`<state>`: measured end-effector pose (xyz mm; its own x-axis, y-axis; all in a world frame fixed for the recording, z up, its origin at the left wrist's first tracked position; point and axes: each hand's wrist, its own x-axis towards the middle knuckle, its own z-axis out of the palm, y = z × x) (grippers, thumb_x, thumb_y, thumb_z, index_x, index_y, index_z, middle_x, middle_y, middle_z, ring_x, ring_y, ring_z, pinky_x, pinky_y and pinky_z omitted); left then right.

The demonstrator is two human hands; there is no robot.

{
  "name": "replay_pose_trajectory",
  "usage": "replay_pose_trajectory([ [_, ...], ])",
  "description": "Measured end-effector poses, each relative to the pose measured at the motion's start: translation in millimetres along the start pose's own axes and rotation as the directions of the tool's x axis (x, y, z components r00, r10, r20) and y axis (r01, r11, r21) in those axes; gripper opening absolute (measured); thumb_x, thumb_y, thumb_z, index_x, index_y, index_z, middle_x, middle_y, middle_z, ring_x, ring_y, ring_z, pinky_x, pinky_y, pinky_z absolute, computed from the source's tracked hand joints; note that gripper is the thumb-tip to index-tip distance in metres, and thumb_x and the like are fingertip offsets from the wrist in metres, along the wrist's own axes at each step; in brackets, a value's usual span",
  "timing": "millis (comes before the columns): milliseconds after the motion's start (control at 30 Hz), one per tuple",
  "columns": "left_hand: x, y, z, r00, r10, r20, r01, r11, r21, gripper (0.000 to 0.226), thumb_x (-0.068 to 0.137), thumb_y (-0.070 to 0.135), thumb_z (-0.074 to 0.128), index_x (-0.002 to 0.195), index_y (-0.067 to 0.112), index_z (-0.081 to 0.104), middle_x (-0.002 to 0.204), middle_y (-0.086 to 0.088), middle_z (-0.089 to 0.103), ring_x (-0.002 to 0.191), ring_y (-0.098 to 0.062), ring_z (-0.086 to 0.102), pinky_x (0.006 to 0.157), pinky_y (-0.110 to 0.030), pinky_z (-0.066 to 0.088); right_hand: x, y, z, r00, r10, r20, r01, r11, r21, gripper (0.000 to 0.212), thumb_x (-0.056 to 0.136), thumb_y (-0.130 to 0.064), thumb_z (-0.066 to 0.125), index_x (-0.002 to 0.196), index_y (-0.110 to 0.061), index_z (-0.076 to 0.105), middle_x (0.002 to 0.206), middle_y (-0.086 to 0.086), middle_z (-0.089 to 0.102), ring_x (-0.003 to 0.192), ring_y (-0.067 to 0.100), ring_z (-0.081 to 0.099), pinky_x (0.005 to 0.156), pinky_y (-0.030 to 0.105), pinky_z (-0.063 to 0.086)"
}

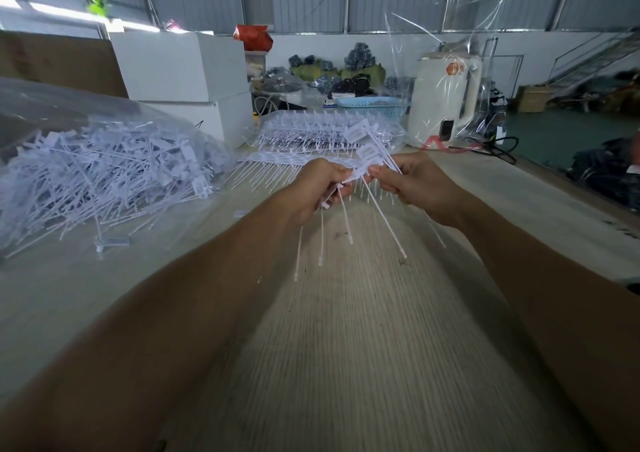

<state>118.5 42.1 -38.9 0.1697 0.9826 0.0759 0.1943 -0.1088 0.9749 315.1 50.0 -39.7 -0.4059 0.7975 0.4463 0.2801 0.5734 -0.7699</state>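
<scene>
Left hand (319,188) grips several ties (346,218), right hand (415,188) pinches one; loose pile (104,174) at 10 o'clock done, strips (325,133) at 12 o'clock left, probably midway.

Two arms show, the left forearm (173,313) and the right forearm (561,278), each bare from the edge of the view up to the wrist. The left hand (317,188) and the right hand (419,188) are bare as well. The arms look smooth and slim, broadened near the camera by the wide lens; the nails are too blurred to tell.
</scene>
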Motion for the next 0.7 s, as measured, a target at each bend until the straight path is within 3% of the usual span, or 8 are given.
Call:
replay_pose_trajectory([
  [200,-1.0,1.3,-2.3,0.997,-0.058,0.054,0.061,0.997,-0.048,0.025,0.1,0.013,0.043,0.083,0.011,0.061,0.056,-0.001,0.041,0.052,-0.015,0.03,0.055,-0.032,0.017,0.8,-7.0,-2.2,0.994,-0.101,0.038,0.106,0.98,-0.169,0.021,0.1,-0.013,0.061,0.096,0.002,0.076,0.06,0.006,0.048,0.05,0.003,0.04,0.054,0.016,0.035],
  [333,-1.7,0.1,-2.6,0.995,-0.068,0.078,0.069,0.998,-0.014,0.027,0.1,0.007,0.039,0.076,0.009,0.051,0.06,-0.004,0.038,0.043,-0.011,0.034,0.049,-0.026,0.023,1.8,-5.1,-4.2,0.99,-0.134,0.052,0.143,0.947,-0.286,0.019,0.099,-0.012,0.062,0.093,-0.001,0.077,0.057,-0.004,0.049,0.05,0.004,0.041,0.055,0.021,0.035],
  [467,-0.7,0.5,3.1,0.999,-0.029,-0.017,0.032,0.986,0.164,0.025,0.102,0.014,0.046,0.08,0.013,0.058,0.062,-0.003,0.048,0.053,-0.014,0.039,0.053,-0.029,0.022,4.3,4.4,-1.4,0.993,-0.113,-0.028,0.098,0.939,-0.329,0.024,0.1,-0.014,0.06,0.085,-0.002,0.076,0.057,-0.012,0.052,0.05,-0.001,0.047,0.056,0.015,0.034],
  [600,3.3,-1.6,11.9,0.994,0.062,-0.094,-0.033,0.958,0.286,0.026,0.103,0.013,0.049,0.081,0.007,0.061,0.07,-0.01,0.057,0.046,-0.011,0.047,0.048,-0.021,0.034,7.0,17.1,-0.3,0.998,-0.021,-0.062,-0.002,0.937,-0.35,0.033,0.102,-0.019,0.056,0.074,-0.009,0.068,0.047,-0.009,0.051,0.044,0.002,0.048,0.053,0.014,0.035],
  [700,5.5,-4.5,15.7,0.98,0.174,-0.096,-0.119,0.902,0.415,0.027,0.103,0.014,0.048,0.08,0.009,0.062,0.077,-0.009,0.061,0.063,-0.017,0.051,0.066,-0.029,0.039,8.8,23.1,-1.5,0.995,0.007,-0.103,-0.048,0.916,-0.398,0.035,0.102,-0.025,0.055,0.071,-0.012,0.066,0.047,-0.016,0.054,0.046,0.001,0.05,0.057,0.018,0.036],
])
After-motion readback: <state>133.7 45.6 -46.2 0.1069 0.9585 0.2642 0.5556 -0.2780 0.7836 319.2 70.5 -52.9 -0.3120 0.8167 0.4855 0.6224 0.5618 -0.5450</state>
